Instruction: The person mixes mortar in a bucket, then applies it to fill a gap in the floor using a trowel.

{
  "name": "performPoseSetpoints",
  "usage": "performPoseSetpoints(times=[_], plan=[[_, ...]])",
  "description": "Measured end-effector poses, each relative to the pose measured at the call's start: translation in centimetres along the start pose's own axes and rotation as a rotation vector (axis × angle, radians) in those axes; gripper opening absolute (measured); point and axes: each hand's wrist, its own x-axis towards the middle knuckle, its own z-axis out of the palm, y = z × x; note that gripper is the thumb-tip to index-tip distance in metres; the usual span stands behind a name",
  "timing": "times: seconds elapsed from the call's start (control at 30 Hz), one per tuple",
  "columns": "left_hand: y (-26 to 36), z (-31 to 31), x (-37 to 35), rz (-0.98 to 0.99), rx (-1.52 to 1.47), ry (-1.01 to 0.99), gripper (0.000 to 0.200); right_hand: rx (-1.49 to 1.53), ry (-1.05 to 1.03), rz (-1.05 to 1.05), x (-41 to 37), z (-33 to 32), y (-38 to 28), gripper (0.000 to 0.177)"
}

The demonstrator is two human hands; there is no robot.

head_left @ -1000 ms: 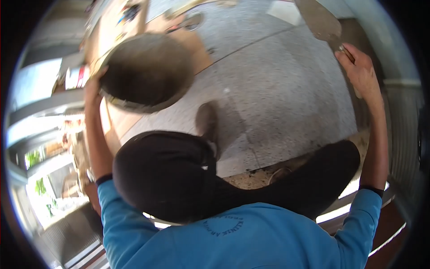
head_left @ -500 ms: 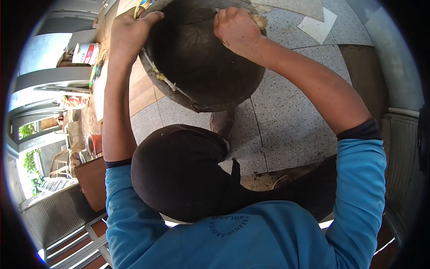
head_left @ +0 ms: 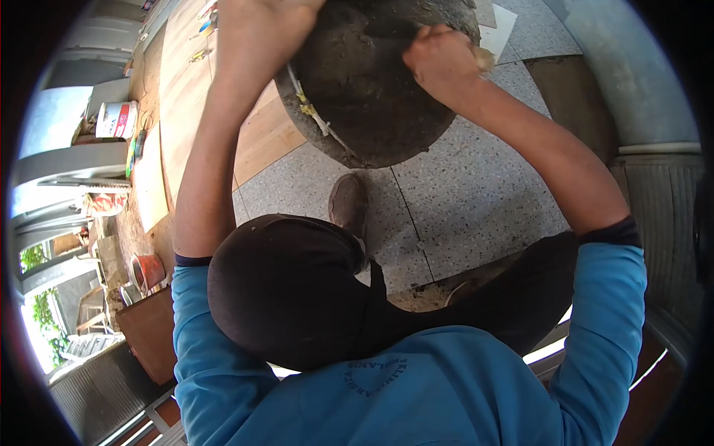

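A dark round bucket (head_left: 364, 97), its inside coated with grey residue, tilts toward me at the top of the view. A frayed pale cord is tied along its left rim. My left hand (head_left: 271, 26) grips the bucket's upper left rim, its fingertips cut off by the frame's top edge. Inside the bucket, my right hand (head_left: 446, 65) is closed around a trowel. The wooden handle end (head_left: 485, 59) of the trowel sticks out behind the fist, and its dark blade (head_left: 387, 28) lies against the bucket's inner surface.
Below the bucket are speckled floor tiles (head_left: 476, 193) and my shoe (head_left: 348, 202). Wood-look planks (head_left: 271, 141) lie to the left. Farther left stand a white pail (head_left: 117, 119) and an orange bucket (head_left: 147, 272). A white sheet (head_left: 500, 33) lies at upper right.
The bucket and both hands appear farther right and higher in view. My right hand and the trowel have shifted within the bucket, with more of the blade showing.
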Motion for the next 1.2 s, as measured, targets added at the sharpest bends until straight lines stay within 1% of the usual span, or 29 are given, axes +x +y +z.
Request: performPoseSetpoints(times=[0.03, 0.1, 0.13, 0.17, 0.23, 0.27, 0.3, 0.33, 0.37, 0.47, 0.57, 0.67, 0.7, 0.73, 0.8, 0.87, 0.93, 1.0, 1.07, 1.1, 1.17, 1.2], plan=[[-0.7, 0.8, 0.2, 0.148, 0.033, 0.001, 0.023, 0.003, -0.076, -0.036, 0.1, -0.2, -0.5, 0.019], [0.5, 1.4, 0.4, 0.255, 0.036, 0.022, 0.022, 0.011, -0.225, -0.112, 0.3, 0.0, -2.0, 0.019], [1.0, 1.8, 0.4, 0.305, 0.035, 0.028, 0.021, 0.212, -0.234, -0.048, 0.3, 0.9, -1.9, 0.02], [1.0, 2.5, 0.5, 0.422, 0.034, 0.078, 0.019, 0.417, -0.245, 0.013, 0.3, 2.2, -1.8, 0.021], [1.5, 3.7, 0.4, 0.427, -0.092, 0.045, 0.019, 0.701, -0.241, 0.099, -1.3, -0.2, -0.4, 0.029], [1.7, 3.9, 0.5, 0.432, -0.147, 0.041, 0.019, 0.657, -0.208, 0.087, -1.6, 1.6, -0.1, 0.029], [1.9, 4.2, 0.4, 0.423, -0.135, 0.022, 0.019, 0.618, -0.179, 0.078, -2.1, 4.4, 0.0, 0.029], [2.1, 4.5, 0.2, 0.416, -0.126, -0.002, 0.019, 0.58, -0.153, 0.074, -2.6, 6.0, -0.1, 0.03], [2.2, 4.7, 0.2, 0.41, -0.115, -0.018, 0.019, 0.988, -0.678, 0.31, -2.1, 4.0, 0.4, 0.029], [1.1, 6.5, 0.3, 0.369, -0.117, 0.001, 0.02, 1.504, -0.525, 0.537, -4.4, 2.5, -0.9, 0.031], [0.5, 6.6, 0.6, 0.209, -0.099, -0.013, 0.021, 1.655, -0.53, 0.6, -4.4, 3.7, -1.1, 0.033], [1.2, 6.4, 0.7, 0.175, -0.12, 0.126, 0.025, 1.755, -0.515, 0.644, -4.8, 3.3, 0.3, 0.033], [0.0, 6.4, 2.0, 0.068, -0.084, 0.049, 0.018, 1.761, -0.506, 0.65, -5.2, 3.1, 0.8, 0.033], [-0.8, 6.4, 2.4, 0.001, -0.096, 0.029, 0.023, 1.764, -0.495, 0.658, -5.5, 2.8, 1.4, 0.034], [-0.7, 6.2, 3.2, -0.126, -0.13, -0.015, 0.034, 1.781, -0.47, 0.665, -6.3, 2.0, 3.0, 0.034], [-2.1, 7.0, 4.4, -0.182, -0.162, -0.015, 0.041, 1.805, -0.435, 0.684, -7.7, 0.8, 5.2, 0.033], [-2.4, 7.7, 5.3, -0.144, -0.23, 0.034, 0.035, 1.923, -0.402, 0.712, -9.5, 0.4, 7.4, 0.031], [-2.4, 7.3, 6.0, -0.247, -0.462, -0.059, 0.026, 1.894, -0.309, 0.773, -12.2, -0.5, 10.1, 0.032], [-0.9, 6.9, 5.6, -0.313, -0.632, -0.014, 0.021, 1.875, -0.223, 0.828, -14.9, -2.6, 12.3, 0.033], [-1.9, 6.9, 6.0, -0.354, -0.658, -0.037, 0.021, 1.83, -0.157, 0.877, -16.8, -2.7, 13.4, 0.037], [-4.5, 7.4, 7.1, -0.451, -0.739, -0.068, 0.022, 1.745, -0.11, 1.035, -20.9, -5.1, 15.7, 0.039], [-4.5, 7.6, 7.1, -0.452, -0.754, -0.068, 0.022, 1.675, -0.07, 1.109, -23.2, -4.2, 16.9, 0.04]])
